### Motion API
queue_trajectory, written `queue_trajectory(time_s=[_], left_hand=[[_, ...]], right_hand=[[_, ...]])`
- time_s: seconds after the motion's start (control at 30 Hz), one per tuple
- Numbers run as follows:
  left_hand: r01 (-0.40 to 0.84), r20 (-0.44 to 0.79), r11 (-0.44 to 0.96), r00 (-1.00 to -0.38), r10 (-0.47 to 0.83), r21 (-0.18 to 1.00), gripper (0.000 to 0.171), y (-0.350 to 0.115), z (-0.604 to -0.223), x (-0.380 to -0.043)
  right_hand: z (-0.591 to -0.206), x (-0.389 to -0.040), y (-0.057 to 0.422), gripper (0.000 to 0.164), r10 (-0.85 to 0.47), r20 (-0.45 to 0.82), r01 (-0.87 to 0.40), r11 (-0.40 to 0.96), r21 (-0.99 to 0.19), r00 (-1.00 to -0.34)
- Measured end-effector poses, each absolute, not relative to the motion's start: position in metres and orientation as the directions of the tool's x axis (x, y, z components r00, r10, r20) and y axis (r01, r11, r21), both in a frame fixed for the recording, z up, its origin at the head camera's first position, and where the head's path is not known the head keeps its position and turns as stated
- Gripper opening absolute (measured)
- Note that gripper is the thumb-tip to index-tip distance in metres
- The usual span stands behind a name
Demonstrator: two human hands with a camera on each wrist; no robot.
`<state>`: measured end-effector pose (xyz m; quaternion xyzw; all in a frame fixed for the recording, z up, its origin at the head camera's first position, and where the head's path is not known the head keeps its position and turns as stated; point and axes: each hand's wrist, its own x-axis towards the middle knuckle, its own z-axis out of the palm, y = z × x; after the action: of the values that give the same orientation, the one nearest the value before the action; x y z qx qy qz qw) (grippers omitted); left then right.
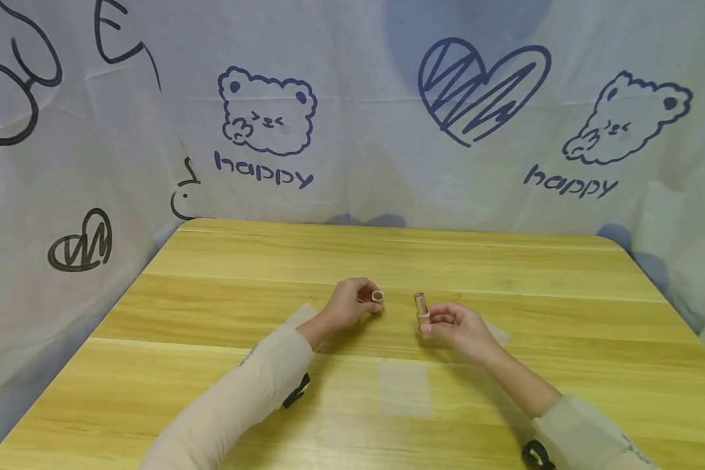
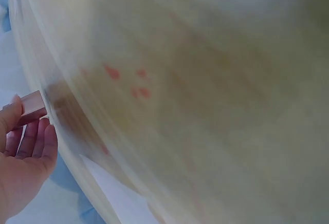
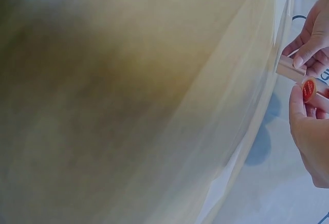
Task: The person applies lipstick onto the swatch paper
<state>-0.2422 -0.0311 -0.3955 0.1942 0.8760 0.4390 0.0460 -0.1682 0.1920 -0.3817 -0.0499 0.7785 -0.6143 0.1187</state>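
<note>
My left hand (image 1: 348,303) pinches a pinkish, square-sided lipstick cap (image 1: 378,296) between thumb and fingers. Its hollow mouth faces the head camera; the left wrist view shows the cap (image 2: 33,105) from its shiny side. Across a short gap, my right hand (image 1: 461,331) grips an uncapped lipstick (image 1: 421,308) by its lower body. The tube stands nearly upright, its metallic inner sleeve at the top. A round red label (image 3: 309,89) covers the tube's base in the right wrist view. Both hands are over the middle of the table.
Under them is a yellow wood-grain table (image 1: 211,261). Pale rectangular patches lie on it, one in front (image 1: 405,390) and one beside each forearm. White cloth (image 1: 364,130) with drawn bears and hearts hangs behind and at the sides. Black straps (image 1: 296,391) show at the sleeves.
</note>
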Motion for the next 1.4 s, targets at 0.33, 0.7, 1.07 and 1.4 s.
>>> queue_trajectory(time_s=[0.33,0.7,1.07,1.4], left_hand=[[0.295,0.064,0.545,-0.913,0.402,0.785,0.021,-0.027,-0.399,-0.24],[0.287,0.071,0.534,-0.919,0.389,0.795,0.04,-0.036,-0.396,-0.234],[0.32,0.2,0.45,-0.935,0.293,0.834,0.036,-0.047,-0.383,-0.222],[0.268,0.22,0.218,-0.951,0.219,0.939,0.03,-0.044,-0.371,-0.197]], right_hand=[[-0.384,-0.166,0.19,0.035,-0.209,-0.13,0.071,0.27,-0.96,-0.969],[-0.38,-0.166,0.182,0.035,-0.196,-0.14,0.084,0.269,-0.96,-0.971],[-0.378,-0.165,0.175,0.034,-0.194,-0.08,0.028,0.259,-0.965,-0.978],[-0.374,-0.158,0.161,0.036,-0.178,-0.039,-0.011,0.267,-0.964,-0.983]])
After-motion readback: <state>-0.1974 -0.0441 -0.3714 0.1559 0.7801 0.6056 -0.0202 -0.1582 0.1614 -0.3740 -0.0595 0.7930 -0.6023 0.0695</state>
